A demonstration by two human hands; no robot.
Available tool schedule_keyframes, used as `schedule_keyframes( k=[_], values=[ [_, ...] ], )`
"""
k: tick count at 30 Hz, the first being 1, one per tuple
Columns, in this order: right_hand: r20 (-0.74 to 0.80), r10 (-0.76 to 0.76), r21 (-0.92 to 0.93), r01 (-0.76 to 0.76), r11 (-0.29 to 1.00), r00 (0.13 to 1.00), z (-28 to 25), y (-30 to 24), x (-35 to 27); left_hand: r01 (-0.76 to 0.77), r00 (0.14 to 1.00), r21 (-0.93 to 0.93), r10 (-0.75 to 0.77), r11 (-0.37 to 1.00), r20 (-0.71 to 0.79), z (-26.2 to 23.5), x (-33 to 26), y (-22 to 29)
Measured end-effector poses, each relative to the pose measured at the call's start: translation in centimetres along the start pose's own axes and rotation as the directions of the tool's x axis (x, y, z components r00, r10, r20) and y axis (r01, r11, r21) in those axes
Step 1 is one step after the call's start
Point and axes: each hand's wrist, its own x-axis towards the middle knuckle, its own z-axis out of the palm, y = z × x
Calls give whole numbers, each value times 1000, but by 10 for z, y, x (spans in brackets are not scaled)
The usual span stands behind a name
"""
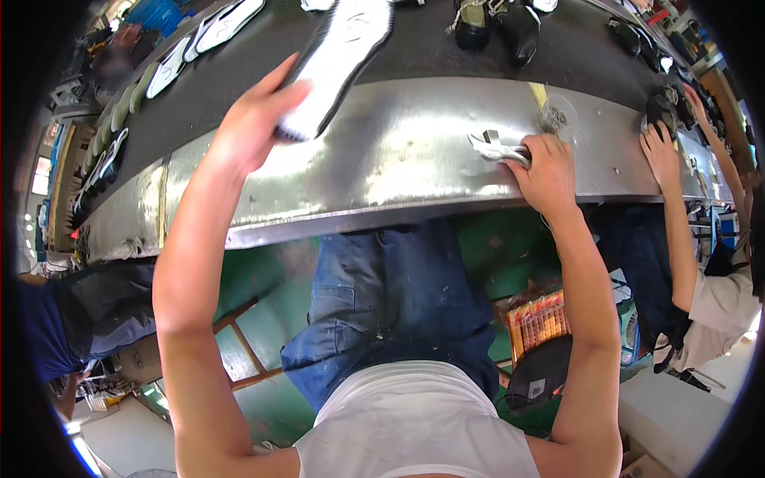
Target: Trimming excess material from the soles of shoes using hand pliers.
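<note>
My left hand (259,115) grips the near end of a shoe (348,60), fingers around its edge. The shoe is raised over the bench with its long white underside showing and a dark rim along its sides. At its near end it is blurred. My right hand (550,169) is closed around the handles of metal lasting pliers (492,146). Their jaws point left, just above the steel bench edge (414,159). Close behind that hand stands a clear plastic cup (559,111) with small bits inside, too small to make out.
Beyond the steel strip runs a dark belt (430,60). On it lie black shoes (514,32) at the back and white-bottomed shoes (227,24) at the left. At right, a co-worker's hands (660,155) handle a dark shoe. A bead-covered chair (538,323) stands by my right side.
</note>
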Motion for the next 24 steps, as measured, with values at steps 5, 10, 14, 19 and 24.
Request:
schedule_keyframes(
  k=[5, 10, 14, 19, 24],
  values=[
    [-26, 65, 129, -61, 990, 998, 6, 6, 0, -136, 847, 962, 477, -236, 237, 49, 140, -16],
    [6, 110, 145, -110, 983, 994, 1, 10, 3, -248, 899, 953, 326, -172, 293, 51, 191, -42],
    [-2, 123, 149, -122, 981, 992, 2, 8, 5, -208, 865, 946, 499, 250, 58, 43, 243, 2],
    [19, 147, 123, -148, 981, 989, 2, 13, -2, 142, 986, 764, -26, 630, -163, 93, 380, 9],
    [50, 150, 158, -156, 975, 987, 1, 10, 1, 305, 931, 590, -103, 747, -351, 144, 492, -40]
  ],
)
